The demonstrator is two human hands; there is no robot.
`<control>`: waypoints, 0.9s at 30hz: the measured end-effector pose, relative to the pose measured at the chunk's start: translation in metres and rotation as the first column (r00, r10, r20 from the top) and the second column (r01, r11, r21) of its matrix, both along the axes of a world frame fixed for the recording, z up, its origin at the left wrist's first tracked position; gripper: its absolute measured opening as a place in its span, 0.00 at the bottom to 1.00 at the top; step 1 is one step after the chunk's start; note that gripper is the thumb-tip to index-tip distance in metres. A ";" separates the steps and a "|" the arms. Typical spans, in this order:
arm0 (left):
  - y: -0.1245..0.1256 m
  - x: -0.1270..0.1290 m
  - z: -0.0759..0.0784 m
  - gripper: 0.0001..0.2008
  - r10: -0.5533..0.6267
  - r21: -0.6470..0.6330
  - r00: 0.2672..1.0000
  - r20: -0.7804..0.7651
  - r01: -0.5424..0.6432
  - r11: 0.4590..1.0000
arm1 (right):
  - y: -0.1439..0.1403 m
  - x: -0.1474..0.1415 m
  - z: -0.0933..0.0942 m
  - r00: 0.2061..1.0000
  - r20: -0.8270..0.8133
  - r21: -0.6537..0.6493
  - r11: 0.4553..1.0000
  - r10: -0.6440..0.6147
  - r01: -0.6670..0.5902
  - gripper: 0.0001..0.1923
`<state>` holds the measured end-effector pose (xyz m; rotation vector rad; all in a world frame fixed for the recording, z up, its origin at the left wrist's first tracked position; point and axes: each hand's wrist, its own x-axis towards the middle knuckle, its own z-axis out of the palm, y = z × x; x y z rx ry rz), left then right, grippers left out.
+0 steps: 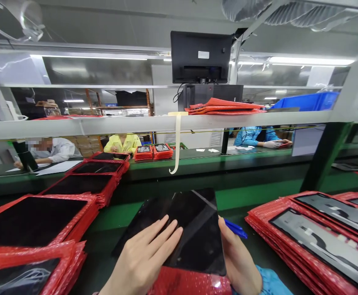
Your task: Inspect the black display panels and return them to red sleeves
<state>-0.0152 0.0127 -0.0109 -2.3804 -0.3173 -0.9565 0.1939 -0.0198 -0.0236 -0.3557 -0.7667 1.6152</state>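
While my left hand lies flat on the black panel, fingers spread and straight, palm down, gripping nothing, the panel itself sits tilted between both hands, its near edge over a red bubble bag just below my wrists. Far out to the left of that hand are stacks of red bags with dark panels in them, running away toward the green belt. Beyond the belt, well past my fingertips, people sit at the far bench: one in a white sleeve, one in yellow, one in blue.

In my judgement, pressing with the flat of the fingers is the right way to handle a glossy face like this: an even load and no nail or fingertip digging in. I would keep the left palm light so the panel can slide rather than flex.

My right hand stands on edge at the panel's right side, thumb side up, palm against the rim. A blue pen-like object pokes out just beyond it; I cannot tell whether the fingers are curled around it or merely beside it. The blue cuff shows at the wrist. To the right of that hand, apart from it, lies another pile of red bags holding grey-faced panels. Above, past both hands, a monitor's back hangs over the shelf rail.
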 end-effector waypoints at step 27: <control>-0.008 0.021 -0.006 0.07 0.658 -0.385 0.301 0.690 0.923 -0.018 | -0.017 0.015 -0.015 0.981 0.129 0.058 0.988 -0.147 0.141 0.31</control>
